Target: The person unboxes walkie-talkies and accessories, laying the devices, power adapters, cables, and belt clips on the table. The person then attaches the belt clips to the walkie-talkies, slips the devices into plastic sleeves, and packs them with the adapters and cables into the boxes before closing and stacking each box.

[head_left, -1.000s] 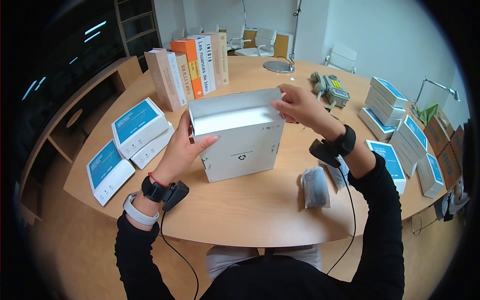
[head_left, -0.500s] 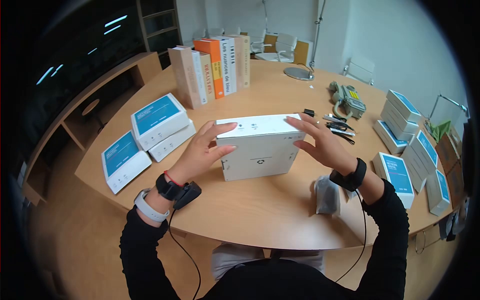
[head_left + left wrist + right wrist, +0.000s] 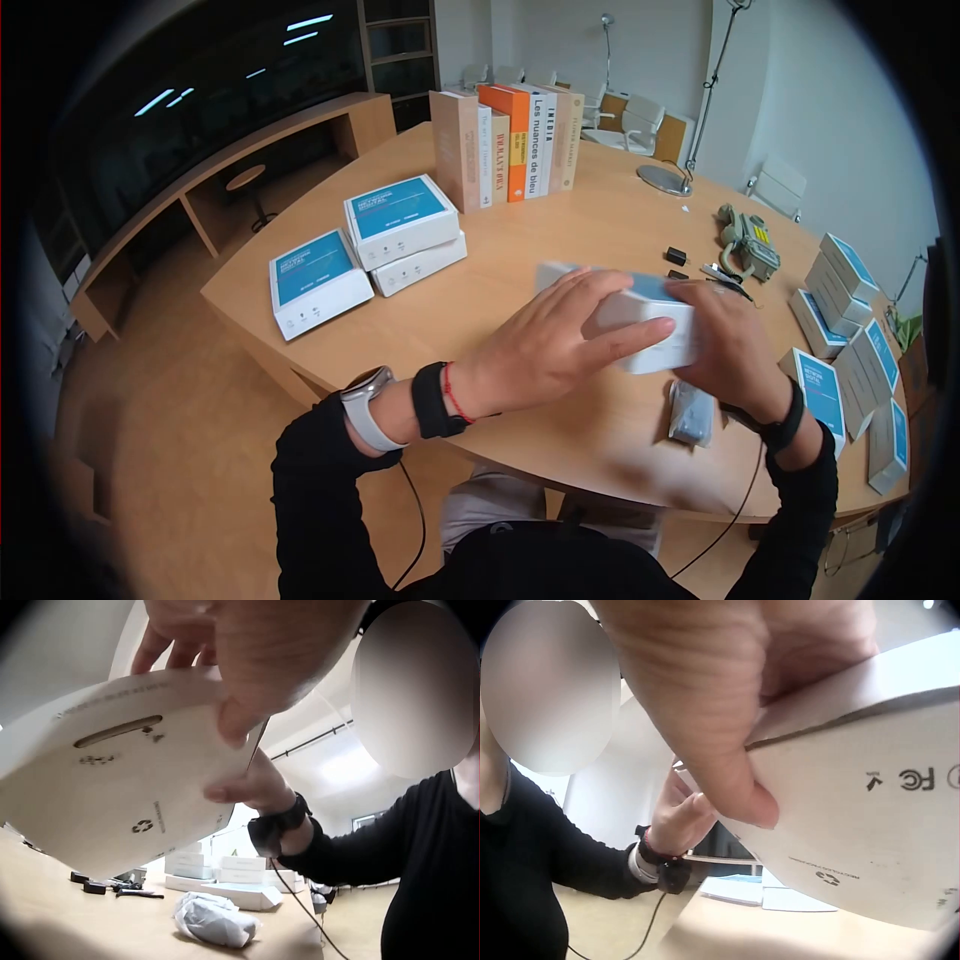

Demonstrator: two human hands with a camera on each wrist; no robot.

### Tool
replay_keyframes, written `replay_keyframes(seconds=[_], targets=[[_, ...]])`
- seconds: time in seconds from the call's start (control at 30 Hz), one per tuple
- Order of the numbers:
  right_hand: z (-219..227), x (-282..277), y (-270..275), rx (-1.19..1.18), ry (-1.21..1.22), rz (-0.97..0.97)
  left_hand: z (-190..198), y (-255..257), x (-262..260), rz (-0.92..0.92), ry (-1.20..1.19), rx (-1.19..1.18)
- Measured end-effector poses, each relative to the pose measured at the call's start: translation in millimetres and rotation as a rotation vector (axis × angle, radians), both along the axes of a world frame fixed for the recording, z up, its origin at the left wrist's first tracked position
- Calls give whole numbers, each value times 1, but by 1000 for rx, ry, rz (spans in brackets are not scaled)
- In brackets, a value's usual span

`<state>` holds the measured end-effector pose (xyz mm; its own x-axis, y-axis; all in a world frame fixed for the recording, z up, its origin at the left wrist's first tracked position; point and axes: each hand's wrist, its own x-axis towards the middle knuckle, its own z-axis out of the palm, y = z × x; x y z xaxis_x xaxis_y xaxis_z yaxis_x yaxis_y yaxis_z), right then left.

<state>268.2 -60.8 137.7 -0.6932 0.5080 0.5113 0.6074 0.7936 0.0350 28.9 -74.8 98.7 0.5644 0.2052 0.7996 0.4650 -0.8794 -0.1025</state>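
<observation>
A white cardboard box with a blue top panel is held up over the table between both hands, turned and blurred in the head view. My left hand grips its left part, fingers over the upper edge and thumb along the near side. On the far right side my right hand holds it, thumb pressed on the printed face in the right wrist view. The left wrist view shows a slot and a recycling mark on the box. Below, a grey wrapped packet lies on the table.
Blue-topped boxes stand at left, more boxes at right. A row of books stands at the back. Black adapters, cables, a green telephone and a lamp base are on the right side of the table.
The box's open top was closed over. Then both hands lifted the box and turned it, bringing its blue panel into view. The head view has swung left.
</observation>
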Motion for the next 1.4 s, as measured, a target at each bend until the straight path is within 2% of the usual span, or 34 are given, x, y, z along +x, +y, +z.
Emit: replay_keyframes(seconds=[0.03,0.1,0.17,0.23,0.27,0.3,0.37,0.4,0.43,0.5,0.63,0.7,0.73,0.8,0.87,0.9,0.97,1.03,1.13,1.2,1.23,1.3,1.33,1.37,1.4], targets=[[-2,15,1,119,50,16,-1,-1,-5,-3,3,-3],[0,60,-6,246,153,-138,-1,3,-19,134,-120,-88],[-3,136,-9,346,225,-295,-1,29,-67,404,-39,-120],[-4,203,-29,437,238,-489,-22,65,-132,795,-13,-128],[-7,234,-37,458,249,-529,-17,70,-150,917,81,-225],[-13,262,-47,479,259,-558,-25,80,-178,1006,136,-227],[-31,302,-66,478,180,-700,-49,100,-227,987,202,-283],[-45,320,-71,420,211,-716,-54,98,-223,1020,167,-395],[-56,332,-77,426,142,-747,-58,97,-223,1063,234,-415],[-71,338,-85,427,101,-764,-70,100,-226,1119,299,-330],[-84,336,-74,440,73,-742,-74,109,-236,1168,239,-360],[-87,336,-58,413,55,-719,-81,117,-242,1154,219,-217],[-93,344,-48,421,23,-694,-82,120,-244,1119,201,-244],[-105,356,-38,278,-36,-678,-80,120,-242,1087,192,-284],[-106,352,-41,5,14,-684,-75,117,-238,1098,207,-286],[-112,364,-42,-15,-13,-719,-76,115,-237,1109,215,-282],[-102,353,-48,-83,-95,-768,-76,111,-235,1124,227,-238],[-99,347,-50,-158,-41,-772,-74,108,-230,1163,236,-230],[-96,343,-48,-160,-64,-806,-73,106,-236,1167,248,-213],[-82,326,-56,-95,-204,-880,-73,109,-238,1137,259,-234],[-77,310,-58,-64,-91,-834,-70,107,-237,1100,260,-264],[-64,265,-59,-82,208,-706,-61,97,-215,1198,236,-325],[-76,253,-54,-209,381,-633,-62,95,-201,1196,258,-221],[-85,239,-48,-328,559,-546,-59,96,-182,1160,269,-217],[-76,200,-43,-649,654,-576,-56,95,-159,1031,255,-151]])
